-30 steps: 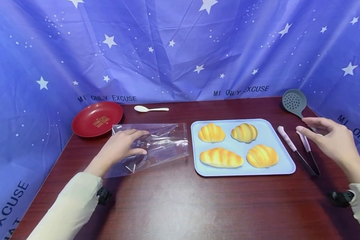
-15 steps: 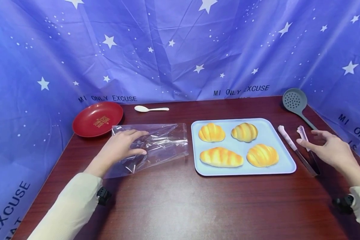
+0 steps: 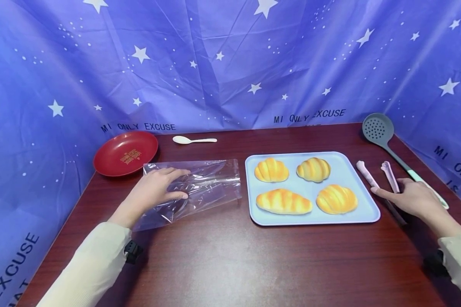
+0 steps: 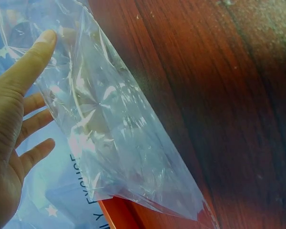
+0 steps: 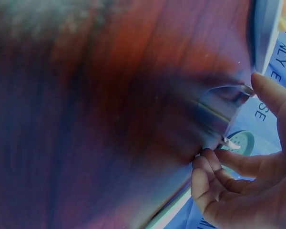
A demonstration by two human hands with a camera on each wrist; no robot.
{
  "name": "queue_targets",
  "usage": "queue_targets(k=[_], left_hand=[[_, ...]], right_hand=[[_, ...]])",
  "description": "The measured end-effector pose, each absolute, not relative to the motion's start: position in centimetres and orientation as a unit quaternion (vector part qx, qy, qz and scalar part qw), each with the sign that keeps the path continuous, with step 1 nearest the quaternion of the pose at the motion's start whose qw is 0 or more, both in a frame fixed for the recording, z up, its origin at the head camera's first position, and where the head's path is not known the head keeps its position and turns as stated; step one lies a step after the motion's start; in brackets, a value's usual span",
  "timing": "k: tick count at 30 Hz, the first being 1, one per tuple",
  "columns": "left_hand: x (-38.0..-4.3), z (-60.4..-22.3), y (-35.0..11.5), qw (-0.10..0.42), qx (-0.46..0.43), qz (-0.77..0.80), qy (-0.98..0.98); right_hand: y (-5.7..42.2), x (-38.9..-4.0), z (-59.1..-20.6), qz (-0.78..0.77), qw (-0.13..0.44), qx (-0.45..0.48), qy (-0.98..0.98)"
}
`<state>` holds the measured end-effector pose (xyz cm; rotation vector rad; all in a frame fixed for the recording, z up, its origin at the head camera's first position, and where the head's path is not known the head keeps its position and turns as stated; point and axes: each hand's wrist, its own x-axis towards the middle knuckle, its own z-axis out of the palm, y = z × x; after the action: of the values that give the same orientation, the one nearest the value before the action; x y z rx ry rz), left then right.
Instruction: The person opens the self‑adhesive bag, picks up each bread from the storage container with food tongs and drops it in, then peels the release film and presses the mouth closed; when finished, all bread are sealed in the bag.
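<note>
My left hand point(image 3: 153, 189) rests on a clear plastic bag point(image 3: 211, 181) lying flat on the table, fingers loosely spread. In the left wrist view the thumb lies over the bag point(image 4: 114, 129), with the other fingers apart at its edge. At the far right, my right hand point(image 3: 416, 196) is down around a pair of metal tongs point(image 3: 366, 172) with pink paw-shaped handles. The thumb is at one arm and the curled fingers are at the other, the arms still spread. A blue-white tray point(image 3: 249, 187) with several croissant-like breads point(image 3: 284, 201) stands between the hands.
A red plate point(image 3: 111, 157) sits at the back left, with a white spoon point(image 3: 194, 140) along the back edge. Right of the tongs lies a grey skimmer point(image 3: 378, 128), its pale green handle point(image 3: 426, 183) running behind my right hand. A starry blue cloth point(image 3: 223, 94) hangs behind the table.
My right hand has come down and leftward from above onto the tongs, the thumb reaching the near arm. The skimmer's handle now shows more. My left hand and the bag have stayed put.
</note>
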<state>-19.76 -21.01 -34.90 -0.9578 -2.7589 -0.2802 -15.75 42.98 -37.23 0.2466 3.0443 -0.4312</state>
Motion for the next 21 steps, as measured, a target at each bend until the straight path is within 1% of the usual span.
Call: queue_targets(k=[5,12,17,21], left_hand=[[-19.72,-35.02,-21.04,0.106,-0.327,-0.091,-0.935],[-19.75,-35.15,-21.09,0.106,-0.331,-0.091,-0.933],[-19.83,-35.26,-21.16,0.105,-0.329,-0.093,-0.934],[-19.9,-35.28,-21.15,0.105,-0.328,-0.093,-0.934]], right_hand=[[42.79,-16.21,-37.12,-0.132,0.046,0.07,0.988],[42.31,-16.33,-36.78,-0.124,0.066,0.083,0.987],[42.25,-16.13,-36.66,-0.129,0.054,0.089,0.986],[42.57,-16.01,-36.69,-0.131,0.031,0.088,0.987]])
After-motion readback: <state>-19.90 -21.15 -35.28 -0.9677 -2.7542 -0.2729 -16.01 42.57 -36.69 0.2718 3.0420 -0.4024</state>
